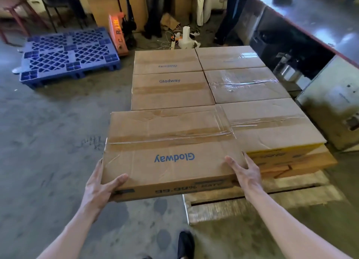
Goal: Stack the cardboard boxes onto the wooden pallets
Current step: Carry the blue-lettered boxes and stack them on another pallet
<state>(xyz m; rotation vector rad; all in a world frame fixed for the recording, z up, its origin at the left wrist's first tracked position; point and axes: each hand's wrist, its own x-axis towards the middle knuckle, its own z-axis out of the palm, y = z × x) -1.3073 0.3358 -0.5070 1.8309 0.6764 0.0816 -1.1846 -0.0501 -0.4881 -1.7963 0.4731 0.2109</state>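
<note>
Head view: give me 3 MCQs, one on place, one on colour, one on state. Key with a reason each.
1. Where does the blue pallet lie?
A. On the floor, left of the stacked boxes
B. On top of the stacked boxes
C. Leaning against a wall

2. What colour is the "Glodway" print on the nearest box?
A. Red
B. Blue
C. Green

3. What state is the nearest box in?
A. Flaps open
B. Taped shut, gripped by both hands
C. Lying alone on the floor

Key:
1 A: it sits flat on the floor, left of the stack.
2 B: the letters on its top are blue.
3 B: tape runs over the closed seam; the left hand and right hand hold its near corners.
</note>
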